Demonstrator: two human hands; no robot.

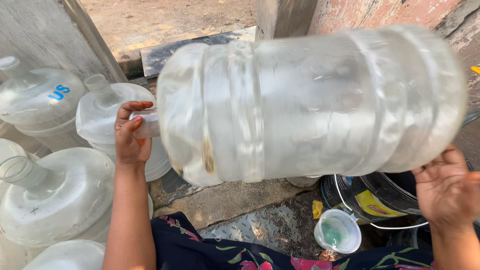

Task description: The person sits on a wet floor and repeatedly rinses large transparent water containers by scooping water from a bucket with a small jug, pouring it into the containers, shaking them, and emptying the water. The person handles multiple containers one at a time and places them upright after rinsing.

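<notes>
Jug: a large clear plastic water jug [310, 105] is held on its side in mid-air, neck toward the left hand's fingers, base against the right hand's; its ribbed wall is blurred.
Left hand: the left hand [131, 132] is wrapped around the jug's neck, fingers curled over the top, thumb beneath.
Right hand: the right hand [445, 187] lies open-palmed under the jug's base, fingers spread against it, supporting rather than clenching.
Beyond the left fingers: several empty clear jugs [55, 195] stand crowded together, necks up, just past the knuckles and down beside the forearm.
Below the right fingers: a dark bucket [375, 200] with a wire handle sits close under the palm; a small white tub [337, 232] with greenish contents rests beside it.
Underfoot: a patterned metal plate [270, 225] and concrete show between the wrists, above a dark floral garment [225, 250].
</notes>
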